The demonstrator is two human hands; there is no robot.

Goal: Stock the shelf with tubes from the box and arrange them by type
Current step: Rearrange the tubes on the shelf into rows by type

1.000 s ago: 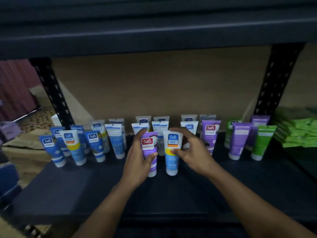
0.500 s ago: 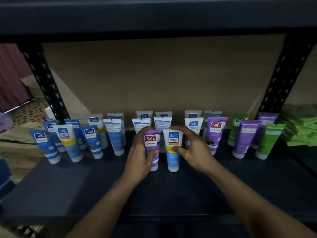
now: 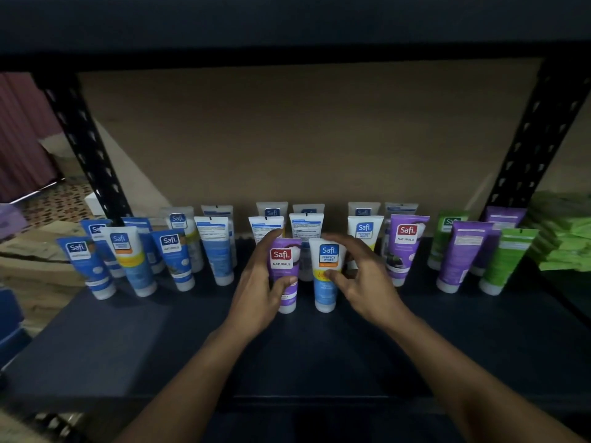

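Our left hand grips the purple tube and our right hand pinches the white-and-blue tube, both standing cap-down at the shelf front. Letting go carelessly could topple them into the back row.

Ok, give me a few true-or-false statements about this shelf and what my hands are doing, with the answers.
1. The left hand grips a purple tube. True.
2. The right hand holds a green tube. False: its thumb and fingers are round a white-and-blue tube.
3. Those two tubes lie flat on the shelf. False: both stand upright on their caps.
4. Near the shelf's right end stand green tubes. True.
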